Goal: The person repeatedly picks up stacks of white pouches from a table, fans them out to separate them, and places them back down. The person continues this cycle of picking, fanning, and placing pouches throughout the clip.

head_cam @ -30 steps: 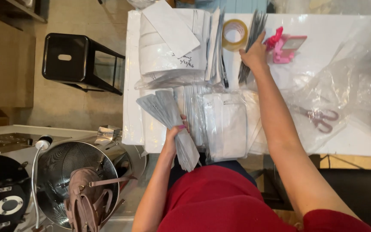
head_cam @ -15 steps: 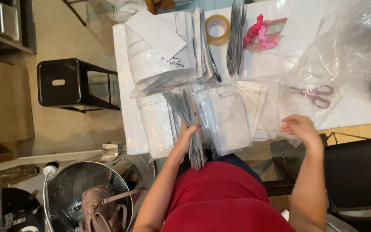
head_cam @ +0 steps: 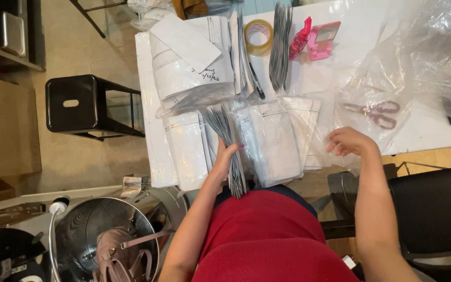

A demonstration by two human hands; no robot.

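Observation:
My left hand [head_cam: 226, 159] grips a thick bundle of grey flat sleeves [head_cam: 224, 136] that fans out over the near edge of the white table [head_cam: 340, 78]. Beside it on the right lies a pile of clear plastic bags with white inserts [head_cam: 273, 138]. My right hand [head_cam: 346, 141] hovers at the right edge of that pile, fingers loosely curled, with nothing clearly held. Another white packet stack [head_cam: 186, 149] lies left of the bundle.
Farther back lie white envelopes [head_cam: 189, 57], a roll of tape [head_cam: 259, 36], a second grey bundle [head_cam: 280, 47], a pink tool [head_cam: 314, 39] and scissors [head_cam: 374, 110] under clear plastic sheeting [head_cam: 424, 57]. A black stool [head_cam: 87, 107] stands left; a black chair [head_cam: 434, 214] right.
My right hand came back from the far grey bundle by the tape to the near right edge of the bag pile. My left hand shifted the held grey bundle slightly right.

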